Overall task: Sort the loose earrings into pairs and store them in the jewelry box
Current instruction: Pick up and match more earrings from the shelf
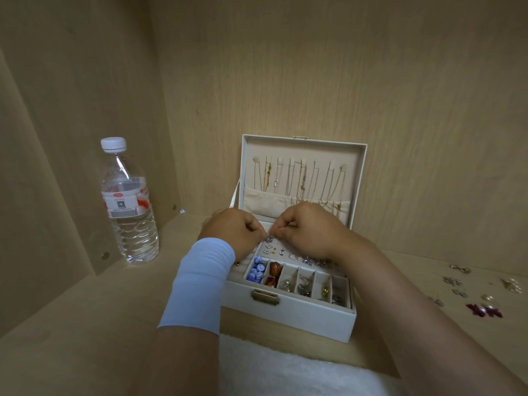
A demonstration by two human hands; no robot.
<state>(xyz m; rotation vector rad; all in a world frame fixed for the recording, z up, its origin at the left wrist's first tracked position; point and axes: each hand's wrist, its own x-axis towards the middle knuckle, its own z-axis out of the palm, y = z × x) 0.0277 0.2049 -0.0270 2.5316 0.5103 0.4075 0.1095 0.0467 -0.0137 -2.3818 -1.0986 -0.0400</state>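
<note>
A white jewelry box (288,320) stands open on the wooden shelf, its lid upright with necklaces hanging inside. Both hands hover over the box's back section. My left hand (231,231) and my right hand (310,231) meet fingertip to fingertip and pinch a small silver earring (268,239) between them. Several small silver earrings (281,251) lie on the padded area below. The front compartments hold blue beads (257,271), amber pieces (273,274) and silver and gold earrings. Loose earrings (485,292) lie scattered on the shelf at the right, among them dark red ones (483,310).
A clear water bottle (128,204) with a white cap stands at the left near the shelf's side wall. A white fluffy cloth (291,370) lies at the front edge below the box. Wooden walls close in behind and to the left.
</note>
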